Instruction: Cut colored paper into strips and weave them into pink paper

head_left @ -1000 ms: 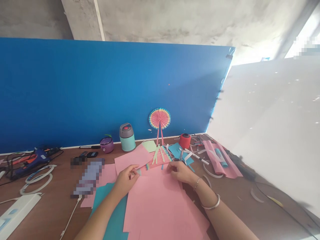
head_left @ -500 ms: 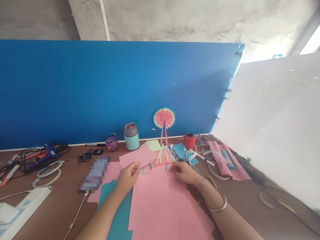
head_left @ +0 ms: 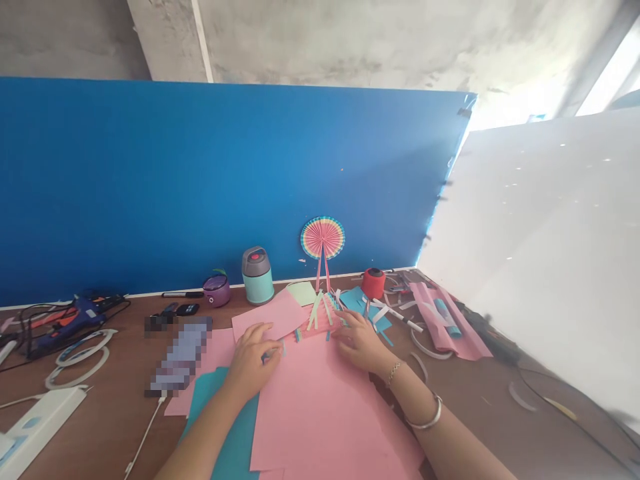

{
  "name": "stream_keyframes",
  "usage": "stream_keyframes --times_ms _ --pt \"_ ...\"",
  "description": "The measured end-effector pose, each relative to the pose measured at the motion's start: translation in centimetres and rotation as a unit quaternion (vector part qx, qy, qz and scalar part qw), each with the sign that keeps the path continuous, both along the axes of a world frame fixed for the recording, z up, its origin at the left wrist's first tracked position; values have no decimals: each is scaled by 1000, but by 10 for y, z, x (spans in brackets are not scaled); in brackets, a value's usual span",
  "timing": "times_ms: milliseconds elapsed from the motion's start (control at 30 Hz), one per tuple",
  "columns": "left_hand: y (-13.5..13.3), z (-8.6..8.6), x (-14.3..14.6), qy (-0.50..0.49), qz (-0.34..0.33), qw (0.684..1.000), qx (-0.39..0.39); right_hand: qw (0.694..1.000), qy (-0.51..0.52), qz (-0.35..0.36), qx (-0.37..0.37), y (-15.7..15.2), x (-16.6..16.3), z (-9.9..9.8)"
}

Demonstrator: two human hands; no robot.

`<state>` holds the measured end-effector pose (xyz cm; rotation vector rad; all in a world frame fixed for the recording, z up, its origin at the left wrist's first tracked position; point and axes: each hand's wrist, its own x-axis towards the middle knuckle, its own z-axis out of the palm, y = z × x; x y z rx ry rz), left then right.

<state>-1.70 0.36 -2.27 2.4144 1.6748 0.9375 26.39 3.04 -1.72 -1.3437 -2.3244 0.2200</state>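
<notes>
My left hand (head_left: 254,360) rests over the left edge of a large pink paper sheet (head_left: 330,413), its fingers stretched out and the thumb apart. A small bluish patch shows between thumb and fingers; I cannot tell what it is. My right hand (head_left: 361,341) is open, fingers spread, at the right end of a pleated pink paper strip (head_left: 320,323) with blue and yellow edging. Pale green paper strips (head_left: 315,309) lie across the pleats. Beyond them a round pleated paper fan (head_left: 323,238) on two pink sticks leans against the blue partition.
A turquoise food flask (head_left: 258,277), purple pot (head_left: 217,291) and red round object (head_left: 373,283) stand at the back. Scissors and blue paper (head_left: 354,297) lie right of centre. Further left are a phone (head_left: 183,353), glue gun (head_left: 83,320) and power strip (head_left: 45,427).
Both hands have lowered toward the paper and their fingers have spread out. The right fingers have reached the pleated strip's right end. The view has shifted slightly.
</notes>
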Motion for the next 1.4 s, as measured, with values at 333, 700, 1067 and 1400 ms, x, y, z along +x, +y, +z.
stream_keyframes --times_ms 333,700,1067,1400 --pt "8 -17 -2 -38 27 999 8 972 218 -52 67 3 -7 0" --pt "2 -4 3 -50 -5 998 -27 974 181 2 140 -3 -3 8" --pt "3 -10 6 -222 51 970 -78 992 20 128 -1 -17 -28 9" --pt "4 -7 2 -88 32 995 18 997 46 63 -9 -13 -22 6"
